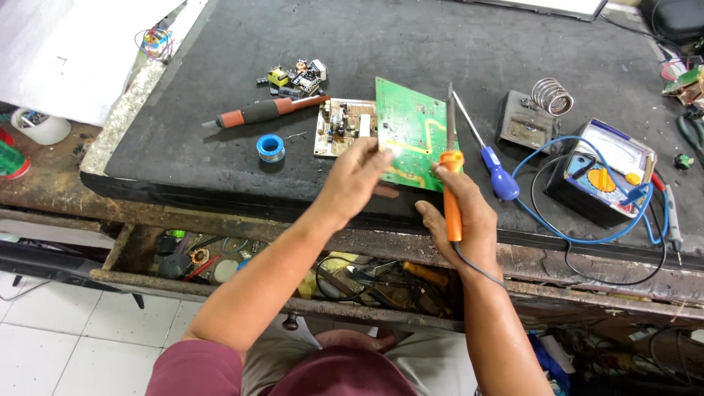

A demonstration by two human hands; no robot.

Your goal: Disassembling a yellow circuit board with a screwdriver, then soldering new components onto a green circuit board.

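Dark tabletop (220, 147), frame centre: left hand (357, 178) grip clamped on flat green circuit board (409, 132). Right hand (462, 220) clamped on orange-handled soldering iron (451, 172), long axis vertical, tip pointing up. Blue-handled screwdriver (493, 163) just right.

The green circuit board (408, 132) is flat and square-cornered, with thin pale lines on its face. It is tipped up a bit, its near edge pinched by the left hand (357, 178). The soldering iron (452, 180) has an orange handle and a thin grey metal tip. It stands nearly upright in the right hand (463, 220), tip up, just beside the board's right edge.
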